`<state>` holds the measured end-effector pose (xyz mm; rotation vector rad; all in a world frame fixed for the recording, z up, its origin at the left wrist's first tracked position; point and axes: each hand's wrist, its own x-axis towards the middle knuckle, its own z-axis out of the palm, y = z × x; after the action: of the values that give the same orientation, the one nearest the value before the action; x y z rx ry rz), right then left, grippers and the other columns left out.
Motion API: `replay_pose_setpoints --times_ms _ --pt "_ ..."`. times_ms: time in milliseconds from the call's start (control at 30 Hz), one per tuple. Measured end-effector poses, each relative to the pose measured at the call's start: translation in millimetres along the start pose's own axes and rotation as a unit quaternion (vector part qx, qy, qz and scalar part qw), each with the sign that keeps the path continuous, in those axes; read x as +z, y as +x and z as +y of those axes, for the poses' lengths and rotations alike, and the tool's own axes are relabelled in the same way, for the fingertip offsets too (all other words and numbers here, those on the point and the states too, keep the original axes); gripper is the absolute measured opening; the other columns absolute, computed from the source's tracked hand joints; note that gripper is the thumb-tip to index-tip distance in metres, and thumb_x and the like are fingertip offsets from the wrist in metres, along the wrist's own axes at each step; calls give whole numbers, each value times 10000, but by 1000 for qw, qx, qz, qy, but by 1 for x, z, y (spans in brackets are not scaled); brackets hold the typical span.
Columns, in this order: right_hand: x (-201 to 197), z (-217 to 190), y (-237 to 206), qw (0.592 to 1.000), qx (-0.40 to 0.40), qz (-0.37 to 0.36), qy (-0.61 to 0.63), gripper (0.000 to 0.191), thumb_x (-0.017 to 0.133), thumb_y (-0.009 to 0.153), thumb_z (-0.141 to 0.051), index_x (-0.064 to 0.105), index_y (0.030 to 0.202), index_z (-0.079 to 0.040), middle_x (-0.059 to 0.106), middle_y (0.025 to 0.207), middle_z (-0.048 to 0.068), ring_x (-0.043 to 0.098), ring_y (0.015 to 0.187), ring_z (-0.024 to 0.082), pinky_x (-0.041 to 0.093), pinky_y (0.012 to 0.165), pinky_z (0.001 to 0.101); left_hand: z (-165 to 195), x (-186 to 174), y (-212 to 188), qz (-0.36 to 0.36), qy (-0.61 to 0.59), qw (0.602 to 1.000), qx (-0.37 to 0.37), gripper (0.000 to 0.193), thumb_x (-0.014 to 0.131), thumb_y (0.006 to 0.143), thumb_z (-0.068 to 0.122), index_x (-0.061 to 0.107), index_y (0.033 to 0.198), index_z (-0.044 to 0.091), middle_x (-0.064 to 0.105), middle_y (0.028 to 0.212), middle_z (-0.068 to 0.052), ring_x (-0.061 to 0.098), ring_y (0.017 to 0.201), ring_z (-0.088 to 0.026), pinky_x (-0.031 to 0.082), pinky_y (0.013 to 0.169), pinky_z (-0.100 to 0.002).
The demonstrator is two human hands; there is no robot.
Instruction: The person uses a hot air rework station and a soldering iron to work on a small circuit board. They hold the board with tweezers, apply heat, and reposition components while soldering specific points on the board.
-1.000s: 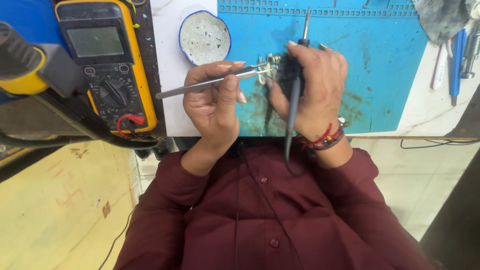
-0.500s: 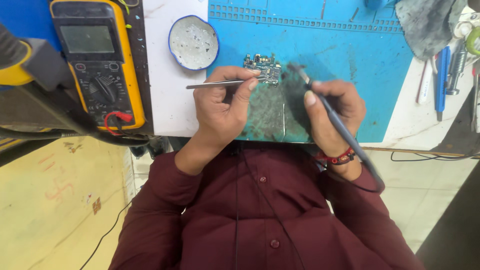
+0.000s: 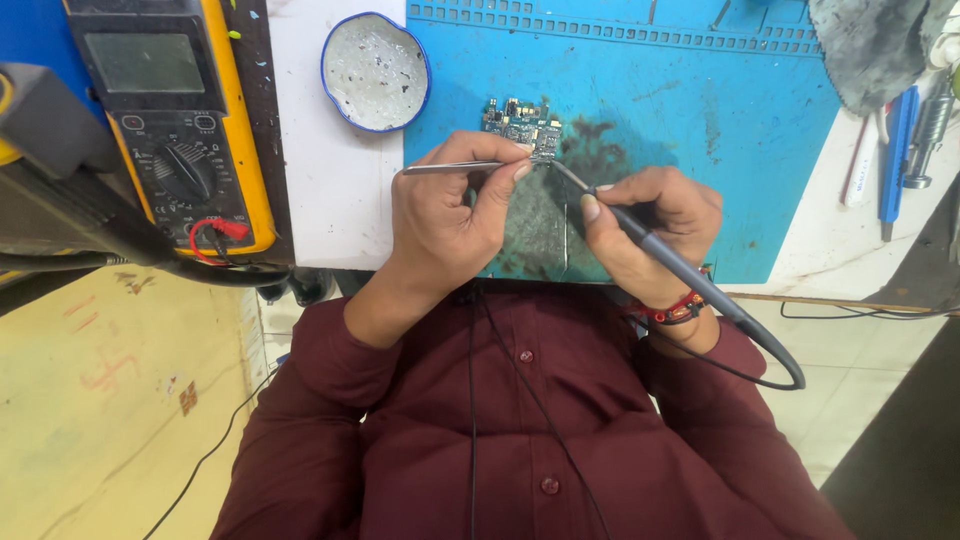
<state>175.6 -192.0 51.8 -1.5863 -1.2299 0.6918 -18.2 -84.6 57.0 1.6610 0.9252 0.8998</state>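
1. I am pinching thin metal tweezers [image 3: 455,167] between the thumb and fingers of my left hand [image 3: 445,215]; their tips are resting on the small circuit board [image 3: 522,124], just beyond my fingertips, on the blue mat [image 3: 700,110].
2. My right hand [image 3: 650,225] is clamped on a dark soldering iron [image 3: 655,248], held like a pen, its tip meeting the board's near edge beside the tweezer tips.
3. Nothing is fixing the board down, so too much tweezer pressure could skid it away from my fingers.
4. The hot tip is sitting close to my left fingertips; I judge a slip could burn them.
5. The iron's cable [image 3: 780,365] is looping behind my right wrist off the desk edge; a snag could jerk the tip across the components.
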Motion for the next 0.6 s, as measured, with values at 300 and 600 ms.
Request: replay_pose_setpoints --times_ms 300,600 --pt "1 -1 2 1000 0 -4 -16 115 789 927 14 676 940 -6 709 849 48 614 629 46 460 581 197 -1 0 -1 9 -11 1000 -5 73 725 1029 36 682 1088 34 761 962 -69 716 793 -119 527 671 -252" --pt "0 -3 3 1000 -6 -17 -24 106 791 920 20 690 946 4 709 849 54 612 632 50 456 583 195 -1 1 -2 12 -12 1000 -11 68 722 1032 40 680 1085 32 758 943 -61 693 755 -101 502 633 -246"
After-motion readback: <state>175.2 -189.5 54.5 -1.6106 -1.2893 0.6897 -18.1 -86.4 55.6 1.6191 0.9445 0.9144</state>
